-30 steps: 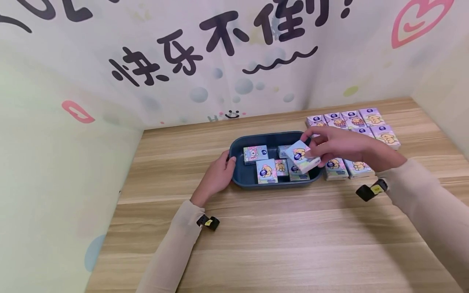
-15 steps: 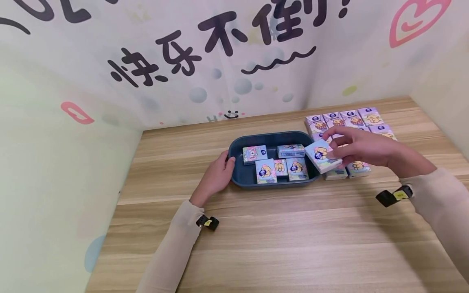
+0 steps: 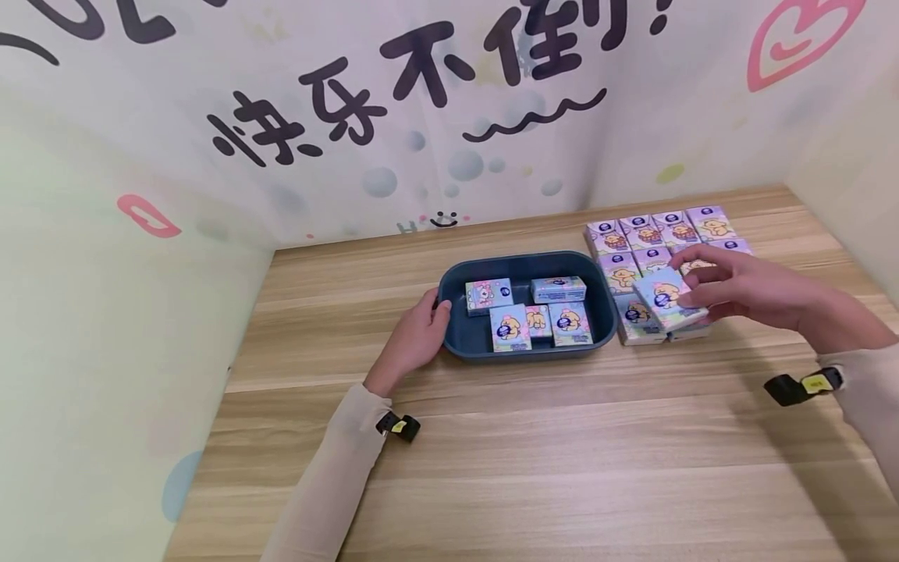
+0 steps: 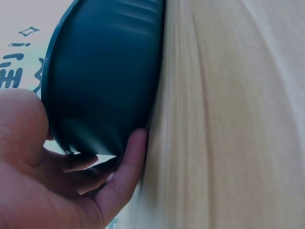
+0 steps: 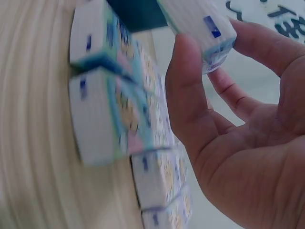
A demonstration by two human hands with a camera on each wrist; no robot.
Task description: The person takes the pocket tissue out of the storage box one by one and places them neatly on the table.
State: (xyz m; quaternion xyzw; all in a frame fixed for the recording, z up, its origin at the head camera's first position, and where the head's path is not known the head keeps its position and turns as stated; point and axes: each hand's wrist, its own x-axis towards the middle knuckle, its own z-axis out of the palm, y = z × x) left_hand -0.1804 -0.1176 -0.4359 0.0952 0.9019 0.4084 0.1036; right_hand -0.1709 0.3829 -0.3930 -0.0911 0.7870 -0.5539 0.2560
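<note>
My left hand point(image 3: 419, 332) holds the left end of a dark blue plastic bin point(image 3: 479, 332), thumb at the rim. In the left wrist view, fingers reach along the outer wall of the bin point(image 4: 102, 76), close to the tabletop. Several small tissue packs point(image 3: 509, 328) lie loose inside it, one standing on its side. To the right, my right hand point(image 3: 762, 293) pinches another light blue tissue pack point(image 3: 667, 300) between thumb and fingers, tilted above the packs laid on the table. The right wrist view shows the end of this tissue pack point(image 5: 202, 31) at my fingertips.
Tissue packs stand in tidy rows right of the bin, purple ones point(image 3: 641, 232) at the back and blue ones point(image 3: 637, 314) in front. My right hand partly covers them. A printed cloth wall point(image 3: 337, 195) rises behind the wooden table point(image 3: 506, 468).
My right hand has carried the pinched tissue pack rightward, from over the bin to over the front row of packs. My left hand and the bin have stayed in place.
</note>
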